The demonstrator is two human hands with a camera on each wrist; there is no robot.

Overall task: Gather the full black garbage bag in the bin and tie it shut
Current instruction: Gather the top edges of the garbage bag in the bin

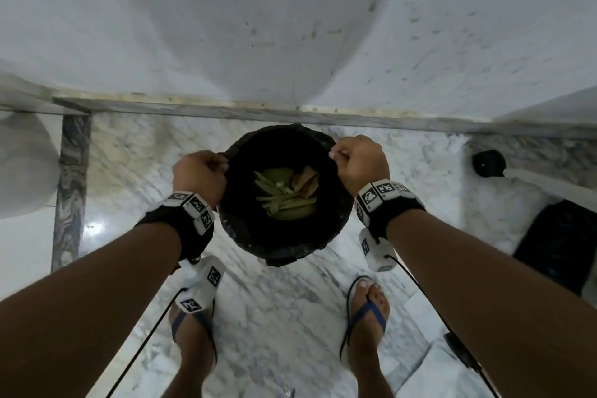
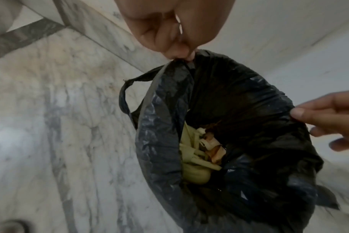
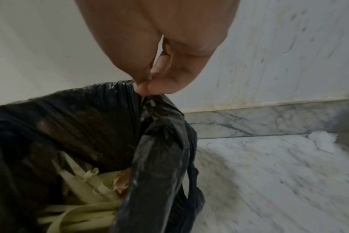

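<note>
A black garbage bag [image 1: 245, 223] lines a round bin on the marble floor, its mouth wide and pale green peelings [image 1: 284, 197] with brown scraps lying inside. My left hand [image 1: 200, 171] pinches the bag's left rim [image 2: 181, 63] between thumb and fingers. At the right rim my right hand [image 1: 355, 158] pinches the plastic [image 3: 147, 97] the same way. A loose handle loop [image 2: 124, 96] hangs off the left side. The bin itself is hidden under the bag.
A white wall [image 1: 290, 26] with a marble skirting [image 1: 323, 116] stands just behind the bin. A dark mat [image 1: 559, 242] and a small black object [image 1: 487, 163] lie to the right. My feet in blue sandals [image 1: 366, 317] stand in front of the bin.
</note>
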